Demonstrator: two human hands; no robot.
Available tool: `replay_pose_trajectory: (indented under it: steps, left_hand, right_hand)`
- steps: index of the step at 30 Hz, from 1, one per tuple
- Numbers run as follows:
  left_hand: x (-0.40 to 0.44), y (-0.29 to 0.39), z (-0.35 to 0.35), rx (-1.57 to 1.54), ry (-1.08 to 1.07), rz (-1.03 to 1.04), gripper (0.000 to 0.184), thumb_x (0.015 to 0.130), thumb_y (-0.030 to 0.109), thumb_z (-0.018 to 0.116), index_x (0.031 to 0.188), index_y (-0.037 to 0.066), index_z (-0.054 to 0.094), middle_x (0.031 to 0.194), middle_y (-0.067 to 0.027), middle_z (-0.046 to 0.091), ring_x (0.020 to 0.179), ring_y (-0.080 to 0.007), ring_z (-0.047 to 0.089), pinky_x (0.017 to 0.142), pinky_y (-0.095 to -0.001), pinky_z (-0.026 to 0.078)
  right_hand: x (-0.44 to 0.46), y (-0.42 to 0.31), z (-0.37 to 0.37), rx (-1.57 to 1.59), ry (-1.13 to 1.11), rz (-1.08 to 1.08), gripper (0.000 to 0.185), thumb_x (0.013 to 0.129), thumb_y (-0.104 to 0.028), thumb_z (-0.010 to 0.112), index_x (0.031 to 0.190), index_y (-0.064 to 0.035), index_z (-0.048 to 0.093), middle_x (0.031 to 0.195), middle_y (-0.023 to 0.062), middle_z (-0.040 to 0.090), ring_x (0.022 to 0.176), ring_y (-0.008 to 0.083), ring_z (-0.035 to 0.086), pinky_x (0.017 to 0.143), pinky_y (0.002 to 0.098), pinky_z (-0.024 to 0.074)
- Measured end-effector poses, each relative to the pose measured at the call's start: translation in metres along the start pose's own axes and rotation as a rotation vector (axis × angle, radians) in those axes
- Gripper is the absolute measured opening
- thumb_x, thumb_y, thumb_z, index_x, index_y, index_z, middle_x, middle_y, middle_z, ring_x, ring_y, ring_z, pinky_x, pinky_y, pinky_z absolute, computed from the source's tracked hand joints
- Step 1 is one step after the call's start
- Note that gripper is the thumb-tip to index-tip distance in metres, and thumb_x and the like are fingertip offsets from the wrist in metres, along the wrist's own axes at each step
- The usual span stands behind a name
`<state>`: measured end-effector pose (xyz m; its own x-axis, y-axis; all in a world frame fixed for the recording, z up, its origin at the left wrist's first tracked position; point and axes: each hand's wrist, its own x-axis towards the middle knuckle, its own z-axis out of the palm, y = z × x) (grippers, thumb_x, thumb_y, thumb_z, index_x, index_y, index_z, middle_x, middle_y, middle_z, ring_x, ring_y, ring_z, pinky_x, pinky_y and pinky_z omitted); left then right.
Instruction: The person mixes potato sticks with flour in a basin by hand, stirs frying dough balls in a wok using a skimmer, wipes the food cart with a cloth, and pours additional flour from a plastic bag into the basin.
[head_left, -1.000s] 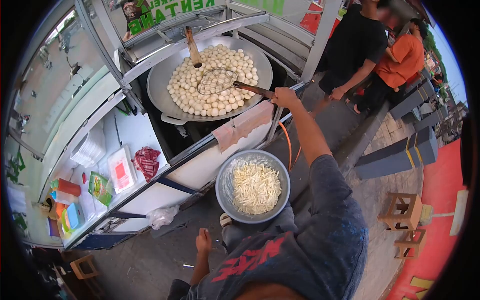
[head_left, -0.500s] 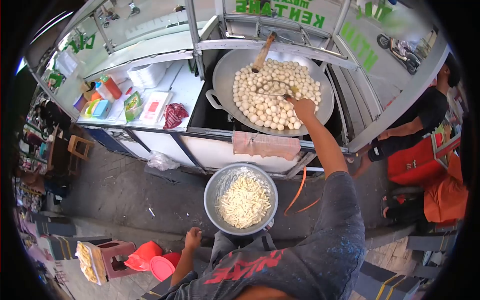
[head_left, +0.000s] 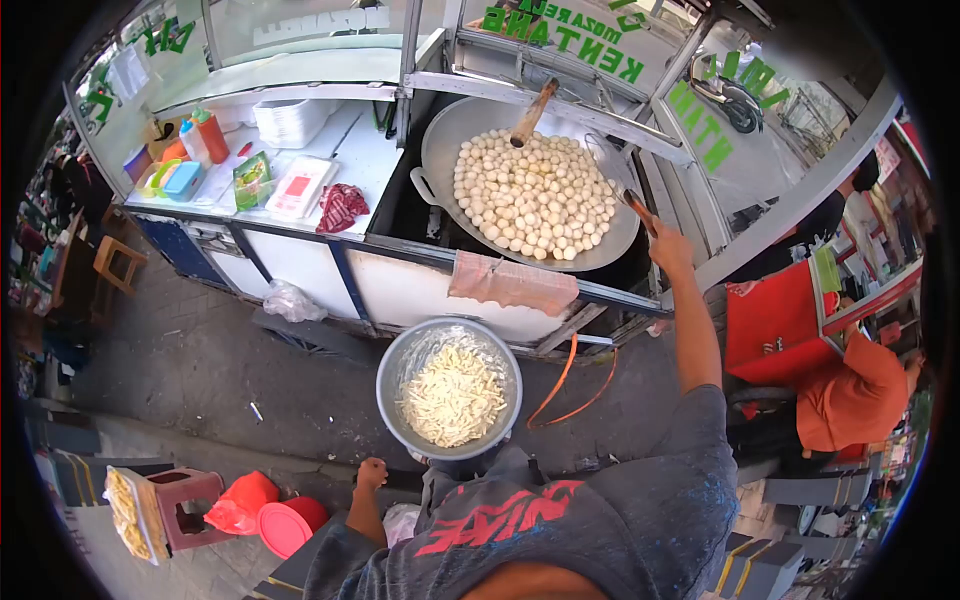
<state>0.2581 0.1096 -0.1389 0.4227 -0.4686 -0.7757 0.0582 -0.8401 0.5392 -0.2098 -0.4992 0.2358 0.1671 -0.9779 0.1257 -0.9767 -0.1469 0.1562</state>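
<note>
My right hand [head_left: 670, 247] is closed round the wooden handle of a wire skimmer [head_left: 637, 212] at the right rim of a large metal wok [head_left: 438, 150]. The skimmer's wire head is hard to make out, near the wok's upper right side. Many round pale balls [head_left: 540, 195] fill the middle of the wok. Another wooden handle [head_left: 535, 113] leans over its back edge. My left hand [head_left: 371, 473] hangs low with its fingers curled; whether it holds anything is too small to tell. Nearest to it is a grey basin [head_left: 388, 385] of pale battered strips [head_left: 453, 396].
The cart counter [head_left: 350, 140] carries bottles [head_left: 212, 137], white containers [head_left: 286, 122] and a red cloth [head_left: 342, 207]. A pink cloth [head_left: 512, 282] hangs on the front edge. Stools and a red bucket [head_left: 285, 528] stand lower left; a person in orange [head_left: 855, 392] is at right.
The view has turned and shifted. My right hand has moved with the skimmer from over the balls to the wok's right rim. My left hand still hangs low.
</note>
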Motion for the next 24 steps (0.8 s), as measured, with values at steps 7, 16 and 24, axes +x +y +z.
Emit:
replay_pose_trajectory:
  steps: [7,16,24]
  left_hand:
    - [-0.058,-0.053,0.038,-0.205,0.395,-0.021,0.019,0.091,0.018,0.054,0.095,0.002,0.063,0.070,-0.0123,0.066,0.051,-0.0181,0.061,0.042,-0.0312,0.047]
    - [-0.190,-0.105,0.194,-0.432,0.278,-0.270,0.021,0.089,0.017,0.055,0.103,0.003,0.058,0.072,-0.0146,0.067,0.051,-0.0210,0.063,0.040,-0.0309,0.047]
    - [-0.172,-0.065,0.185,-0.329,0.441,-0.067,0.025,0.092,0.019,0.055,0.106,-0.003,0.059,0.079,-0.0146,0.067,0.061,-0.0200,0.065,0.049,-0.0302,0.052]
  right_hand:
    - [0.015,-0.040,0.064,0.214,-0.239,-0.002,0.056,0.079,-0.008,0.057,0.132,0.0028,0.043,0.113,0.0298,0.061,0.102,0.0438,0.061,0.090,0.0481,0.0490]
    - [0.086,-0.175,0.184,1.464,-0.572,0.271,0.017,0.077,0.000,0.057,0.093,-0.0022,0.051,0.075,0.0112,0.057,0.059,0.0218,0.056,0.048,0.0331,0.0443]
    - [0.060,-0.191,0.117,1.863,-0.792,0.104,0.021,0.081,0.002,0.053,0.099,-0.0087,0.052,0.067,0.0017,0.051,0.050,0.0094,0.050,0.040,0.0227,0.0404]
